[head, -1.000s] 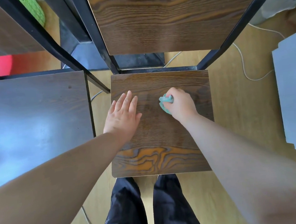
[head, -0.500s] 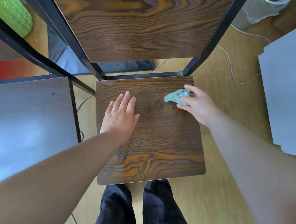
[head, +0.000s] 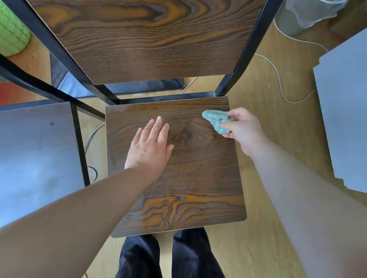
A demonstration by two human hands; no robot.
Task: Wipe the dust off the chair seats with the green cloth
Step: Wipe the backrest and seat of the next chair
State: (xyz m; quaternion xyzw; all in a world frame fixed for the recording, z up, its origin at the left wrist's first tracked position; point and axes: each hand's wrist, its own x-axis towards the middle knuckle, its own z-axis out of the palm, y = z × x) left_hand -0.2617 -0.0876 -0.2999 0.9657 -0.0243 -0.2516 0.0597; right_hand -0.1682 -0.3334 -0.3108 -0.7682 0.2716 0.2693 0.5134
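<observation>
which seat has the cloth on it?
The middle seat: the right hand holds the green cloth at its right edge, the left hand lies flat. The left seat has neither.

I saw the left hand (head: 150, 145) and right hand (head: 246, 130) bare, both forearms (head: 79, 211) uncovered, and loose black trousers (head: 141, 265) creased down each leg.

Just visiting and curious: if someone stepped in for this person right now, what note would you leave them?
Left hand: open, flat on the chair seat.
Right hand: fingers pinch the green cloth at the seat's far right edge.
Done: cannot tell how much of this seat is wiped.
Left: finish this seat, then likely the neighbouring seat on the left.
</observation>
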